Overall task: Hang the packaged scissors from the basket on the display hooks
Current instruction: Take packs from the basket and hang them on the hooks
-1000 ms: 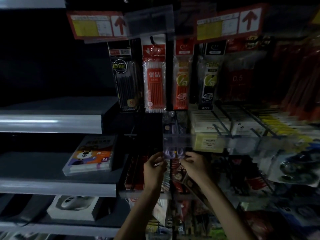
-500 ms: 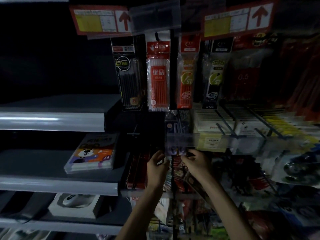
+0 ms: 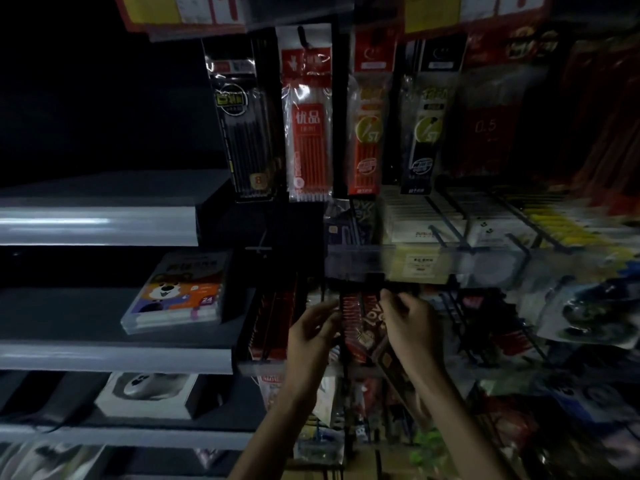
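In dim light, both hands are raised to a hanging package, dark with red print, just under a clear price rail. I take it to be the packaged scissors; the scissors themselves are too dark to make out. My left hand pinches the package's left edge. My right hand grips its upper right corner with curled fingers. The hook carrying it is hidden behind the rail and my fingers. The basket is out of view.
Pen refill packs hang on hooks above. White boxes sit on wire prongs at right. Grey shelves at left hold a crayon box and a white boxed item. More hanging packages crowd the lower right.
Both hands have stayed on the package under the rail, shifting only slightly. The purple handles seen between the fingers earlier no longer show. The camera has dipped a little.
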Demonstrator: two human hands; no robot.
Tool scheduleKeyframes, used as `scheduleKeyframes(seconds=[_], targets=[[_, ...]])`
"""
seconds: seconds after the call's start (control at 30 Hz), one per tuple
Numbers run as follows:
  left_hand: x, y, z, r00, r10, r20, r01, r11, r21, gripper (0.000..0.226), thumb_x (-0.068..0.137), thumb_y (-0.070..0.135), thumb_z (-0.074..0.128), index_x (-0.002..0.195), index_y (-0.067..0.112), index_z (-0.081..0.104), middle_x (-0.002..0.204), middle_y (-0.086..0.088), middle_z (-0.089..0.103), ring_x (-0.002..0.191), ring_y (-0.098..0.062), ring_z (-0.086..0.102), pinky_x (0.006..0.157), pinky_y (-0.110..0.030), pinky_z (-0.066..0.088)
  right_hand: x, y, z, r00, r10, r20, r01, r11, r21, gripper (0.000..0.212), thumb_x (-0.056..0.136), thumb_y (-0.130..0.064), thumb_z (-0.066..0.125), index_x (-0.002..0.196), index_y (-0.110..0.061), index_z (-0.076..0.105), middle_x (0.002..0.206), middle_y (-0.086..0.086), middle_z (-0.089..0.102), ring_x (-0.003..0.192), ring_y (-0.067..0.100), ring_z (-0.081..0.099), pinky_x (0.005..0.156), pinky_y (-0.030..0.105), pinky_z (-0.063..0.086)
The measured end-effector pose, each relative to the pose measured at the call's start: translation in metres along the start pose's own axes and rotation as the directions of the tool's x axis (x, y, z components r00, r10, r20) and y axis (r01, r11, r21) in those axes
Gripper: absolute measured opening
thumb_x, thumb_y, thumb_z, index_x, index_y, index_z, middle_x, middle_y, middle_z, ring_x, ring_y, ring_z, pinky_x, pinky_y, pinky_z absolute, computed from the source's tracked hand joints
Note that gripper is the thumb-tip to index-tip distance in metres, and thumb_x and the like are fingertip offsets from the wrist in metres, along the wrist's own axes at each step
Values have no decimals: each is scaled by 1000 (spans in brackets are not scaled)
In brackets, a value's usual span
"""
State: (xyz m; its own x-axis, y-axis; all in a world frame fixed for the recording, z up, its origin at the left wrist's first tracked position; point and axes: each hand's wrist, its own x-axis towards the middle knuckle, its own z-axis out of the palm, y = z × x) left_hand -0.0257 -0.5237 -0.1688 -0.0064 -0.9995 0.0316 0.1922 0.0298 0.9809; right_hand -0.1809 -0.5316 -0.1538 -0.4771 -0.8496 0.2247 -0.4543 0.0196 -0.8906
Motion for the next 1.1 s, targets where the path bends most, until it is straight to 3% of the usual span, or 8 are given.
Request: scheduleKeyframes(seconds=[0.17,0.5,0.57,0.6,0.67,0.73,0.87,1.1], targets=[[-39,12,0,990,-90,108,91,996,-8,48,95,54,54,107,15,80,107,-10,79,102,-27,76,88,-37,60,-28,-10,-7,995,-39,-93,53,987,154,52,106,-38,52,61,-17,37,50,-6,30,42,8,29,44,22,21],[-67,16,-2,979,131,157,-158,972,173,19,92,31,71,98,15,79,98,-2,79,96,-19,75,87,-37,62,-53,-29,-9,985,34,-168,42,903,427,47,107,-42,49,66,-20,44,52,-12,35,48,6,32,49,21,24],[-65,18,-5,981,168,100,-184,967,174,19,93,29,69,98,15,80,96,1,80,95,-16,75,84,-32,61,-55,-26,-13,990,94,-109,-30,874,485,40,105,-51,47,78,-24,58,70,-17,52,61,-1,49,60,20,36],[-63,18,-7,982,175,73,-185,969,166,17,94,26,69,98,14,80,96,1,80,95,-15,76,82,-29,61,-56,-21,-15,991,128,-38,-91,857,508,37,102,-60,44,99,-32,68,97,-18,64,83,-9,57,77,22,44],[-60,21,-10,986,159,40,-163,978,126,14,97,18,68,99,10,80,96,0,80,93,-15,76,77,-26,60,-61,-12,-21,982,133,130,-182,832,524,59,92,-80,43,139,-47,57,144,-21,54,129,-4,51,109,38,43],[-56,23,-13,988,152,40,-155,983,103,13,97,13,67,100,8,79,97,-3,79,93,-16,76,75,-26,60,-66,-10,-30,974,69,216,-170,851,497,52,87,-81,54,129,-52,63,134,-26,62,124,-2,58,106,43,47],[-51,29,-13,986,151,72,-158,981,110,12,97,13,69,102,9,80,98,-3,80,93,-16,77,74,-24,58,-73,-14,-44,969,-148,197,48,898,437,7,96,-27,70,99,-21,72,97,-7,76,94,7,71,79,21,53],[-39,63,-6,967,249,51,-254,958,132,26,95,24,74,121,23,74,107,1,78,105,-19,74,95,-43,61,-66,-5,-54,986,-99,132,26,884,466,6,92,-22,73,95,-17,74,92,-3,77,90,10,72,75,15,52]])
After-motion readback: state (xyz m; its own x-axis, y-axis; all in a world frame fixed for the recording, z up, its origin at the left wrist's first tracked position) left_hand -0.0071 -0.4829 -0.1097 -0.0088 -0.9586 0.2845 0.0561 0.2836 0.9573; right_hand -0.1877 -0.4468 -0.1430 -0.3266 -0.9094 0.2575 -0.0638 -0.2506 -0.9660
